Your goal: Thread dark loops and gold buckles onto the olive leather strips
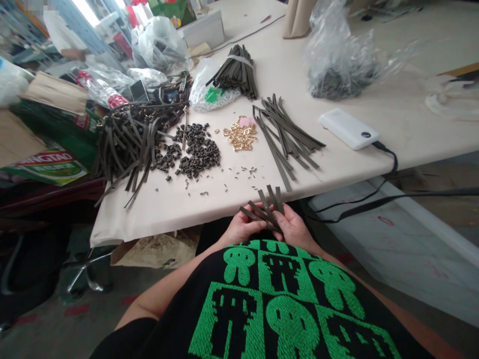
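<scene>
Close to my body, at the table's front edge, my left hand (247,227) and my right hand (292,227) are both closed on a few dark grey-green straps (265,203), whose ends fan out above the fingers. The lower parts of these straps are hidden by my hands and shirt. On the table ahead lies a loose group of similar straps (288,132). Left of it is a small pile of gold metal buckles (239,137), and farther left a heap of small dark strap loops (200,149). Tiny dark bits (243,172) are scattered in front of them.
A tied bundle of straps (237,70) rests by a clear bag of white rings (209,102). Finished-looking straps with metal fittings (127,139) hang over the left edge. A white power bank (350,128) with a black cable lies right, near a plastic bag of dark pieces (340,80).
</scene>
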### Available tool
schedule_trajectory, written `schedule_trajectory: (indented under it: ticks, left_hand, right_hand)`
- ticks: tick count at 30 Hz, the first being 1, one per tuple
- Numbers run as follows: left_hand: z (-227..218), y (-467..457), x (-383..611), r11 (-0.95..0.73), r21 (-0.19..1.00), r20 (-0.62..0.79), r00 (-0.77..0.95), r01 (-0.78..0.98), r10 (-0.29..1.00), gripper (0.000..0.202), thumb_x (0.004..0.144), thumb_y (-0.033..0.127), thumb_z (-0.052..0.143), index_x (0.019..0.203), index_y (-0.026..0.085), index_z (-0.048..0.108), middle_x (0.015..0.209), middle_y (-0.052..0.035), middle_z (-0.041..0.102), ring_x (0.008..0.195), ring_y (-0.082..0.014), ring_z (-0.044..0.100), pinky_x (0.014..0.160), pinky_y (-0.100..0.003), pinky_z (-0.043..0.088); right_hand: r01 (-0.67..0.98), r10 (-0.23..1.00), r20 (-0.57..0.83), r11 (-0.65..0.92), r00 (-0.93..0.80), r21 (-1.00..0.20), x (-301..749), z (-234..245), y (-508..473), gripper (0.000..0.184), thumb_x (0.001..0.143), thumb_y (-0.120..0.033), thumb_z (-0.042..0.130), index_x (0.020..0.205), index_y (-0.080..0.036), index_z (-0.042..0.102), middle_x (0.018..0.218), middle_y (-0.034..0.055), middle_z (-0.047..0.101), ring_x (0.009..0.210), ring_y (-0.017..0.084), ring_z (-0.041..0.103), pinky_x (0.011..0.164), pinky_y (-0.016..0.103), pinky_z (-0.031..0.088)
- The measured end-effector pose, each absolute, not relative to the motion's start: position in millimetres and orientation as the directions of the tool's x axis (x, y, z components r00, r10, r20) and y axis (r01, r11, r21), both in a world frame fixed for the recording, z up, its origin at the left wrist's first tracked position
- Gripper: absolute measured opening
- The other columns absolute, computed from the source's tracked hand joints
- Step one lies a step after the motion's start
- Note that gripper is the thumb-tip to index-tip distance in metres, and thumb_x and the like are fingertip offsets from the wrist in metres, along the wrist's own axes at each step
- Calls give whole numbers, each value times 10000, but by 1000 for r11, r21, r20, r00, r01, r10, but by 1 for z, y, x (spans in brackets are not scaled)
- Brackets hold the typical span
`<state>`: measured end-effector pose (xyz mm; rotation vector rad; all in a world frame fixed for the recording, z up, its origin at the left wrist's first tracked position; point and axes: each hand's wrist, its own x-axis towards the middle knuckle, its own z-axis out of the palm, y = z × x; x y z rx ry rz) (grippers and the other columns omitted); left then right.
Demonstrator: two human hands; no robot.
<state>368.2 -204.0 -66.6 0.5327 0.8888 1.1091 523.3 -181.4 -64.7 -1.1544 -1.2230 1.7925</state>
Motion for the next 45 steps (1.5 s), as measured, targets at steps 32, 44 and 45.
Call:
schedule_trajectory:
  ticks: [32,44,45]
  left_hand:
    - [-54,-196,370,365,680,-369,133,-637,920,376,771,391,732,1010,113,647,667,-21,653,733,-197,673,769,-337,520]
    - [-57,-195,379,496,696,-261,460,-519,848,427,884,523,596,963,106,647,517,12,578,361,-87,467,423,-231,414]
    - [-54,-194,382,515,694,-243,510,-503,825,441,894,518,585,1010,98,656,569,-11,619,369,-83,478,416,-225,404]
  right_hand:
    - [65,913,-209,-199,-350,-978,534,-47,-172,401,889,-592,565,795,-203,531,672,-28,559,541,131,587,510,255,520]
    - [-331,952,305,295,21,-897,534,36,-124,233,940,-460,599,860,-244,563,748,-26,618,587,120,616,566,244,547]
    - [-342,917,388,394,88,-853,528,50,-123,211,963,-442,565,865,-256,551,771,-26,610,611,122,618,594,253,553]
